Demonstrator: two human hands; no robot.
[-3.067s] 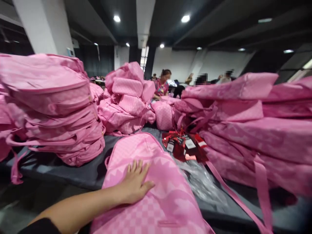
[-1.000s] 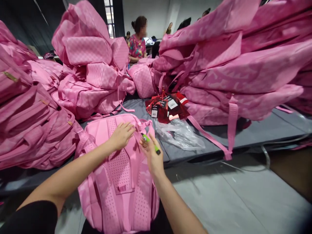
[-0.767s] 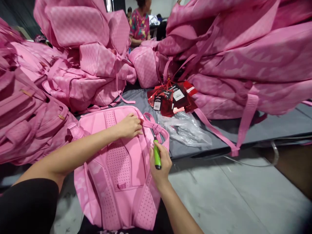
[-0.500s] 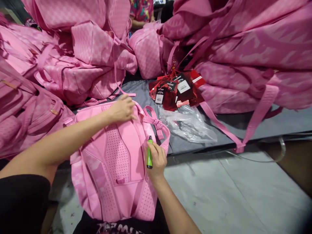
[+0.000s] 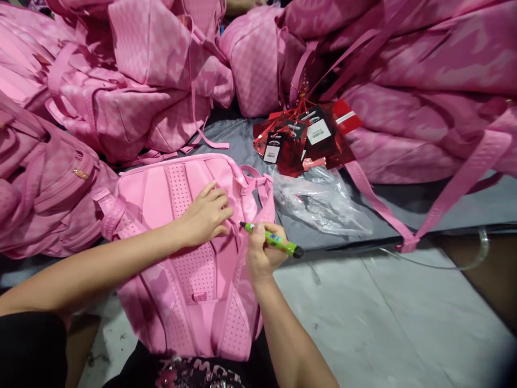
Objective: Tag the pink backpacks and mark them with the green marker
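A pink backpack (image 5: 194,275) leans from my lap against the table edge, its padded, dotted back panel and shoulder straps facing me. Across the upper part of that panel lies my left hand (image 5: 208,213), fingers spread and holding nothing. My right hand (image 5: 264,250) grips a green marker (image 5: 277,240) with black ends. The marker's thin dark end points left, toward the backpack's right-hand strap and my left hand's fingertips. I cannot tell whether its tip touches the cloth.
Piles of pink backpacks (image 5: 157,59) stand at the back and on both sides. Red and black hang tags (image 5: 311,134) lie on the grey-covered table beside a crumpled clear plastic bag (image 5: 323,205). A pink strap (image 5: 379,215) hangs over the table's front edge.
My left hand has moved from the backpack's top edge down onto the back panel and spread out. The marker has swung from upright to nearly level in my right hand.
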